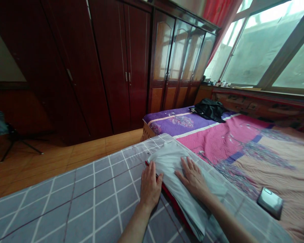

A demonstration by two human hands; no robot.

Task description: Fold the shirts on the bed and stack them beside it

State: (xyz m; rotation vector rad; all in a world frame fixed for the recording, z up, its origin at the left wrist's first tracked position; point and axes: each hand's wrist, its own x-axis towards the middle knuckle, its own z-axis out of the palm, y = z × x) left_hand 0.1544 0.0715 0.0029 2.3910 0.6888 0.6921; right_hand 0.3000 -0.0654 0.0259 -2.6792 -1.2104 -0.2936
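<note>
Here the bed (pixel 243 141) carries a grey checked quilt (pixel 91 189), and on it lies a folded white cloth (pixel 172 158), its long axis running from the near right edge away toward the wardrobe (pixel 121 60). The left hand (pixel 149 185) rests flat at the cloth's left edge, fingers together. The right hand (pixel 192 178) presses flat on top, fingers spread, pinching nothing.

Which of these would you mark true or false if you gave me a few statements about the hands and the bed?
1. Both hands lie flat on cloth. True: the left hand and right hand press on the folded white fabric.
2. The grey blanket is plain. False: it has a white grid.
3. A dark garment lies on the purple end of the bed. True.
4. The small silver device is in the right hand. False: it lies apart on the bedspread.
</note>
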